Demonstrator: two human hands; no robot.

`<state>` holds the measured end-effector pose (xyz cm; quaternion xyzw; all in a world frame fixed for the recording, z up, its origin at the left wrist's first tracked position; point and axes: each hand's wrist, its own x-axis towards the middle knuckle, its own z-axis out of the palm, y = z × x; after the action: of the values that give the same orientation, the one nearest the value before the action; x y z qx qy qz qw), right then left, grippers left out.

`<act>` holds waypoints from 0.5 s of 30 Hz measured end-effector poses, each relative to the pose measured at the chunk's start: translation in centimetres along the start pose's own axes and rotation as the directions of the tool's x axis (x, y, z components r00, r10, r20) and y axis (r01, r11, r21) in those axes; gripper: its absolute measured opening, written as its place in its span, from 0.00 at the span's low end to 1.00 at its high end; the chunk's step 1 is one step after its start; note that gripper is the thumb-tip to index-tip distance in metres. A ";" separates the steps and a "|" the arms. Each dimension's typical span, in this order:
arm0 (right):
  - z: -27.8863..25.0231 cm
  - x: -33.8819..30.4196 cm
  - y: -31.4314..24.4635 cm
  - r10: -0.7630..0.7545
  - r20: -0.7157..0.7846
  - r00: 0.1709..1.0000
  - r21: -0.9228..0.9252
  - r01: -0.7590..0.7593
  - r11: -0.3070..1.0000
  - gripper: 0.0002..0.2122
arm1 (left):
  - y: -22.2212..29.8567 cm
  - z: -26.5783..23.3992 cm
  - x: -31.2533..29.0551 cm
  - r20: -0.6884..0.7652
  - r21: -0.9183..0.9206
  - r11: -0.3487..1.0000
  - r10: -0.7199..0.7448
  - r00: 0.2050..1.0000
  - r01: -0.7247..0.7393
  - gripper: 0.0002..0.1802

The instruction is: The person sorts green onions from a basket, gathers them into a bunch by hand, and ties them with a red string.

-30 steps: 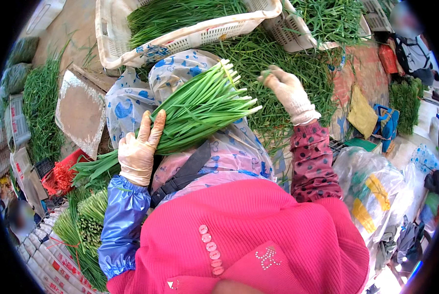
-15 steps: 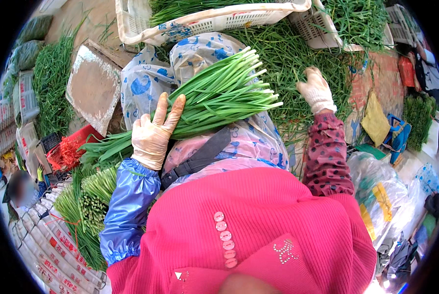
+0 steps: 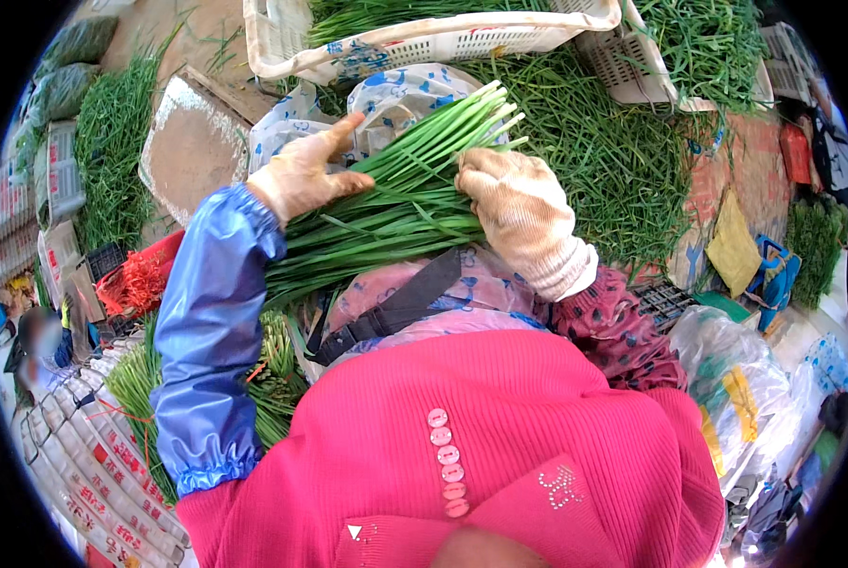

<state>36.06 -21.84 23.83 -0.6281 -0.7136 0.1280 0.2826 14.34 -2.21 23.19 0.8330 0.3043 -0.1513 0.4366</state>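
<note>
A bunch of garlic chives (image 3: 386, 213), green with pale stem ends, lies slanting across my lap over a clear plastic apron (image 3: 301, 123) with blue prints. My left hand (image 3: 312, 168), in a thin stained glove, rests at the bunch's upper left edge. Its thumb and forefinger are spread apart. My right hand (image 3: 523, 204), in a brownish-white knit glove, is closed on stems near the pale ends; its fingertips are partly hidden among them.
White crates (image 3: 462, 43) of greens stand ahead, with loose greens (image 3: 623, 189) heaped before them. At the left are a worn board (image 3: 192, 142), red ties (image 3: 138, 282) and bundled chives (image 3: 135, 379). Clear plastic (image 3: 727, 360) lies at the right.
My right hand has come left from the loose greens and closed on the stems. My left hand has moved up along the bunch's far edge. The view has shifted slightly.
</note>
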 end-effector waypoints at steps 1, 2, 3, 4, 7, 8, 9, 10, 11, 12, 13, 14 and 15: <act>0.1 -0.6 -0.2 0.004 0.026 1.000 0.011 -0.004 1.000 0.10 | -0.4 0.7 0.3 0.064 -0.078 0.997 -0.008 0.998 0.013 0.50; 0.4 -1.1 -0.2 0.007 0.052 0.999 0.023 -0.008 1.000 0.11 | -0.8 1.5 0.3 0.128 -0.155 0.987 -0.011 0.992 0.031 0.50; 0.4 -1.3 0.1 0.015 -0.003 1.000 0.102 -0.015 0.995 0.12 | -0.9 2.2 0.5 0.154 -0.284 0.958 -0.005 0.988 0.049 0.53; 0.5 -1.5 0.4 0.027 -0.058 0.998 0.181 -0.016 0.983 0.13 | -0.6 2.9 0.2 0.167 -0.494 0.861 -0.041 0.985 0.120 0.54; -0.1 -0.6 0.1 0.181 -0.159 0.970 0.267 -0.134 0.954 0.13 | -0.3 3.9 -0.7 0.149 -0.766 0.622 -0.072 0.986 0.161 0.53; -0.3 0.1 0.0 0.199 -0.226 0.954 0.226 -0.147 0.963 0.13 | 0.3 4.2 -0.9 0.132 -0.818 0.556 -0.068 0.989 0.147 0.52; -0.6 1.0 0.0 0.180 -0.199 0.963 0.126 -0.157 0.979 0.09 | 0.8 4.3 -1.4 0.108 -0.863 0.489 -0.073 0.991 0.130 0.50; -0.5 1.7 0.1 0.119 -0.177 0.977 0.077 -0.107 0.991 0.10 | 1.0 4.6 -1.7 0.124 -0.908 0.394 -0.080 0.989 0.146 0.49; -0.3 2.3 0.3 0.059 -0.153 0.986 0.028 -0.055 0.998 0.10 | 1.1 4.8 -1.9 0.141 -0.942 0.294 -0.084 0.986 0.160 0.47; -0.1 2.9 0.2 -0.002 -0.127 0.992 -0.024 -0.001 1.000 0.10 | 1.2 5.1 -2.1 0.155 -0.967 0.191 -0.084 0.984 0.169 0.46; 0.0 3.3 0.0 -0.050 -0.083 0.995 -0.026 0.048 0.999 0.14 | 1.2 5.4 -2.4 0.136 -0.979 0.140 -0.096 0.986 0.148 0.40; 0.4 3.6 -0.2 -0.074 -0.027 0.997 -0.015 0.074 0.997 0.14 | 1.1 5.7 -2.7 0.127 -0.980 0.138 -0.102 0.987 0.141 0.38; 0.9 3.8 -0.4 -0.097 -0.009 0.995 -0.013 0.097 0.995 0.13 | 1.0 6.0 -3.0 0.119 -0.982 0.134 -0.108 0.987 0.133 0.36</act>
<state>35.05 -18.09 24.20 -0.5950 -0.7428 0.1068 0.2878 12.77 -8.70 21.96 0.3160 0.3904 0.0417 0.8637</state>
